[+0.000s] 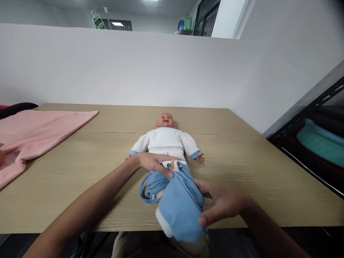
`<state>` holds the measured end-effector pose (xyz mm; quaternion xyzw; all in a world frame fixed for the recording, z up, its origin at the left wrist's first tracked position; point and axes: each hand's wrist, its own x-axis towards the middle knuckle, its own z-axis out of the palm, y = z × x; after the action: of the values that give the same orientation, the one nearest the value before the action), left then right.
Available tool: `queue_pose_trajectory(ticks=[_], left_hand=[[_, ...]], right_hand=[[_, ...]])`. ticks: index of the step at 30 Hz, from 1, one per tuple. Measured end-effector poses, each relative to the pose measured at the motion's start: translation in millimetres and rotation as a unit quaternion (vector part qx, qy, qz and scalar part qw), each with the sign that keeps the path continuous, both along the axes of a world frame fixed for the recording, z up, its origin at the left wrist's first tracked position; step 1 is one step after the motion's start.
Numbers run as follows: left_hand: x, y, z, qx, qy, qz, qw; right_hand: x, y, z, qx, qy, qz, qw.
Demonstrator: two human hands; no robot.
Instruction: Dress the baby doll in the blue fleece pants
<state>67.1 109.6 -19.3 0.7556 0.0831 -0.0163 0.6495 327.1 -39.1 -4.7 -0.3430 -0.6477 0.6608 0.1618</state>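
A baby doll (166,120) lies on its back on the table, its head pointing away from me. It wears a white long-sleeved top (165,137) with blue collar and cuffs. Blue trousers (181,211) with white trim and a small print are bunched about its legs. My left hand (157,163) lies across the doll's hips, thumb and fingers closed on the trousers' upper edge. At the right leg of the trousers, my right hand (221,200) wraps the side of the cloth, thumb in front and fingers partly hidden behind it. The doll's feet are mostly covered.
The wooden table (80,172) ends just in front of my lap. A pink cloth (45,132) is spread at the left. Beyond stands a white partition (134,71). On the right, a black metal shelf (292,143) holds folded green cloth (319,143).
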Motion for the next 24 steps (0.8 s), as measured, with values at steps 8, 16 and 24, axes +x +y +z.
queue_pose_trajectory(ticks=[8, 16, 24], left_hand=[[3.9, -2.6, -8.0, -0.081, 0.017, -0.014, 0.997], [2.7, 2.6, -14.3, -0.091, 0.022, -0.069, 0.993], [5.9, -13.8, -21.4, -0.178, 0.008, 0.069, 0.982]], right_hand=[[-5.0, -16.8, -29.0, -0.037, 0.060, -0.093, 0.993], [-14.1, -26.3, -38.9, -0.063, 0.119, -0.169, 0.976], [-27.2, -37.6, -33.5, 0.038, 0.008, -0.327, 0.944]])
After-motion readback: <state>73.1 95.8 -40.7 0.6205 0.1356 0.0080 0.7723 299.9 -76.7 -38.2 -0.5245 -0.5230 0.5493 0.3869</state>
